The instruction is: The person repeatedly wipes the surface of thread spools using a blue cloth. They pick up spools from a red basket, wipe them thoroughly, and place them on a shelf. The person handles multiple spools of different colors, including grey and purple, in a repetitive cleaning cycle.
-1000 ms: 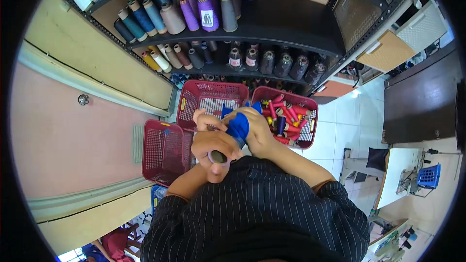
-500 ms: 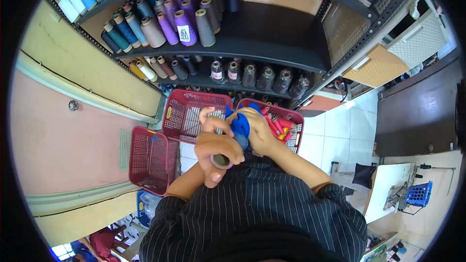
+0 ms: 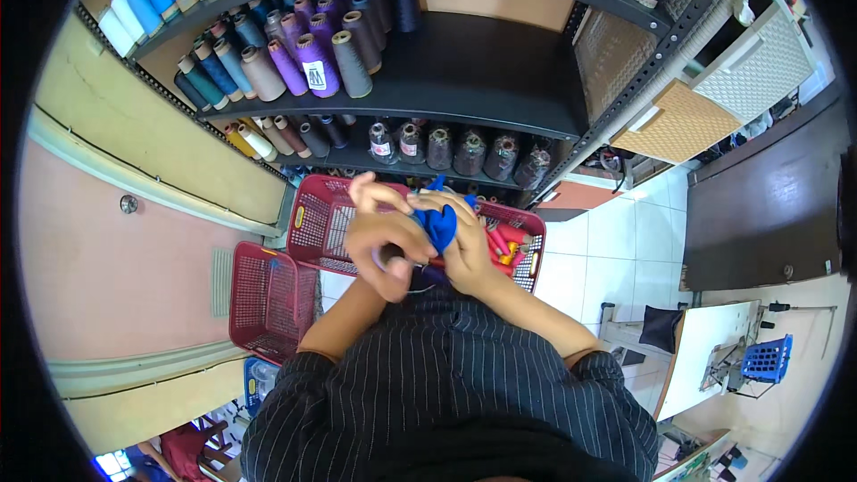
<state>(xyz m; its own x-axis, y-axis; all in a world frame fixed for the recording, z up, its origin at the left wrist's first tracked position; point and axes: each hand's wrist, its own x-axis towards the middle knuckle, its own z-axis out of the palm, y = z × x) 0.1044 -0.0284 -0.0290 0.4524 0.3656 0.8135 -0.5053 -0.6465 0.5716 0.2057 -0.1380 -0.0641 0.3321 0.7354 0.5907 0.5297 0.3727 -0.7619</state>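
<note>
Mid-frame, the left hand (image 3: 375, 236) curls fingers round a tube (image 3: 390, 255) (likely light; grip mid-body), the right hand (image 3: 468, 248) pinching soft-looking blue cloth (image 3: 440, 230).

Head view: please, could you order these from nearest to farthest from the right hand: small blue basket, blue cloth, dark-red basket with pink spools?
1. Blue cloth: touching the right hand.
2. Dark-red basket with pink spools: just beyond the hand.
3. Small blue basket: far right.
</note>
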